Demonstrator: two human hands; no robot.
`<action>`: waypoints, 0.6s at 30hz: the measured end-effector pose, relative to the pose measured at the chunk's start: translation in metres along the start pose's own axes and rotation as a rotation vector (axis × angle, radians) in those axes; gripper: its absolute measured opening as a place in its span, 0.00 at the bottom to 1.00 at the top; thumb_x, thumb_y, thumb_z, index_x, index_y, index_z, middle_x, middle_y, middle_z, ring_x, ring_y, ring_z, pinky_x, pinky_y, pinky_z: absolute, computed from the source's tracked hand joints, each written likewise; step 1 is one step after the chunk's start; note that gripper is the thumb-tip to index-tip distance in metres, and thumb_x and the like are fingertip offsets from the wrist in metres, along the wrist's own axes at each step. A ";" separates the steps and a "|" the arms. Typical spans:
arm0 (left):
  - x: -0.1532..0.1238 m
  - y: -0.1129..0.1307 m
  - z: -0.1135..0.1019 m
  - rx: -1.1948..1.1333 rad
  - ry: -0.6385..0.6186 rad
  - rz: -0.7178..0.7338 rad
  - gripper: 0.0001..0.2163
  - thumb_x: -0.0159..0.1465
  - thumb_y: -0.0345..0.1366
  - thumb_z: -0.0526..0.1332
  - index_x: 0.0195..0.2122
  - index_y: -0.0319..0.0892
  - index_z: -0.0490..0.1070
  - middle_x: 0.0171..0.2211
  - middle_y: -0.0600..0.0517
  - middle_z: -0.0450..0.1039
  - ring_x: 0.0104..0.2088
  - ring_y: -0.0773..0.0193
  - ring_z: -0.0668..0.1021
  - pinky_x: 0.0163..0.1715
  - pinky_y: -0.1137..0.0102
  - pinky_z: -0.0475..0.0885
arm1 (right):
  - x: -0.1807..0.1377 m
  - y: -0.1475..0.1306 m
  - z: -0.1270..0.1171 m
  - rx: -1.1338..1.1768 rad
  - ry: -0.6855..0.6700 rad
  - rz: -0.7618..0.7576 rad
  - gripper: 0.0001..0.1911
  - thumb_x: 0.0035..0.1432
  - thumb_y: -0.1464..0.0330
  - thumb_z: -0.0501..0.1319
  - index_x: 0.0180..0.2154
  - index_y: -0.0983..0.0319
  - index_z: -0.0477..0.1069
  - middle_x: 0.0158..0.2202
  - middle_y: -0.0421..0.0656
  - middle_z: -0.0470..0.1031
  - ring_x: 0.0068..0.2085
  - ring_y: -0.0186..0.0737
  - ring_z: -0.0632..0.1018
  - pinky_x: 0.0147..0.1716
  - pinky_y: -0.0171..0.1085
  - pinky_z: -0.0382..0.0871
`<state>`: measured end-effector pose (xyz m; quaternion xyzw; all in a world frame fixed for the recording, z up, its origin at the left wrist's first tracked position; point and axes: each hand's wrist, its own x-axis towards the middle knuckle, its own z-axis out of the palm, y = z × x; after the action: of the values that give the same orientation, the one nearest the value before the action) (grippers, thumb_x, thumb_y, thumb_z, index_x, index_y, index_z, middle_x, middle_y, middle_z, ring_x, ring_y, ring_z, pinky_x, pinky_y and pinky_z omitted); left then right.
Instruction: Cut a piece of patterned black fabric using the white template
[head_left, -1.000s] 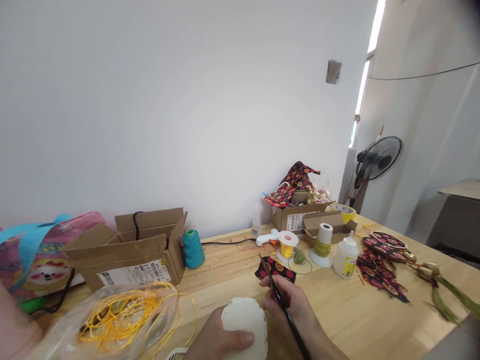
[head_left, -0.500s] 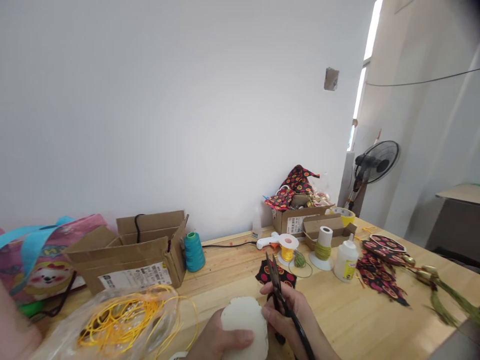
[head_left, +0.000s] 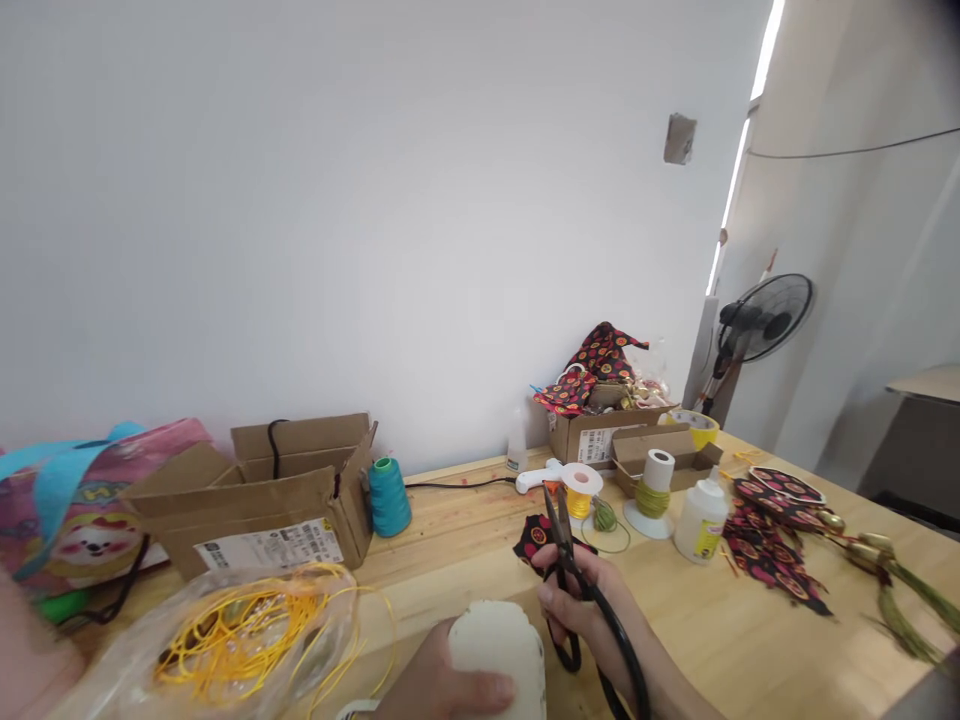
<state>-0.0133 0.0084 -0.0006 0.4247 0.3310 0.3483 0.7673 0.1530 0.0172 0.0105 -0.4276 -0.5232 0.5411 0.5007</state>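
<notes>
My left hand grips a white foam-like block at the bottom middle, thumb across its lower edge. My right hand holds black-handled scissors, fingers through the loops and blades pointing up and away, just right of the block. A black patterned fabric scrap lies on the wooden table right behind the scissor blades.
Yellow cord in a clear plastic bag sits at the lower left, an open cardboard box and teal thread cone behind it. Spools, a glue bottle, glue gun, small boxes and patterned fabric pieces fill the right. A fan stands beyond.
My right hand has turned the scissors from a slanted lie to a more upright hold, fingers now through the handle loops. The left hand and white block stay put.
</notes>
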 end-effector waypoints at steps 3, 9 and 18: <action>0.002 -0.001 -0.001 0.045 -0.070 0.041 0.23 0.38 0.35 0.70 0.37 0.35 0.72 0.31 0.46 0.73 0.32 0.59 0.71 0.31 0.69 0.64 | 0.003 0.004 0.007 0.039 -0.017 -0.017 0.17 0.42 0.60 0.61 0.32 0.63 0.61 0.16 0.31 0.60 0.17 0.27 0.61 0.16 0.29 0.53; 0.005 -0.007 -0.004 0.051 -0.049 0.016 0.26 0.36 0.35 0.70 0.39 0.34 0.71 0.30 0.46 0.73 0.32 0.59 0.71 0.30 0.69 0.64 | 0.001 0.004 0.009 0.034 -0.003 -0.037 0.16 0.45 0.61 0.60 0.33 0.63 0.61 0.18 0.34 0.62 0.18 0.28 0.63 0.17 0.29 0.56; 0.006 -0.011 -0.010 0.182 0.008 0.022 0.20 0.39 0.32 0.68 0.36 0.35 0.71 0.29 0.48 0.74 0.30 0.60 0.72 0.30 0.69 0.64 | -0.003 0.007 0.002 -0.577 0.025 -0.272 0.13 0.43 0.75 0.55 0.35 0.61 0.67 0.21 0.37 0.67 0.22 0.33 0.67 0.22 0.31 0.59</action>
<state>-0.0151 0.0130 -0.0153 0.4949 0.3600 0.3267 0.7202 0.1502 0.0147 0.0034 -0.4845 -0.7013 0.2932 0.4330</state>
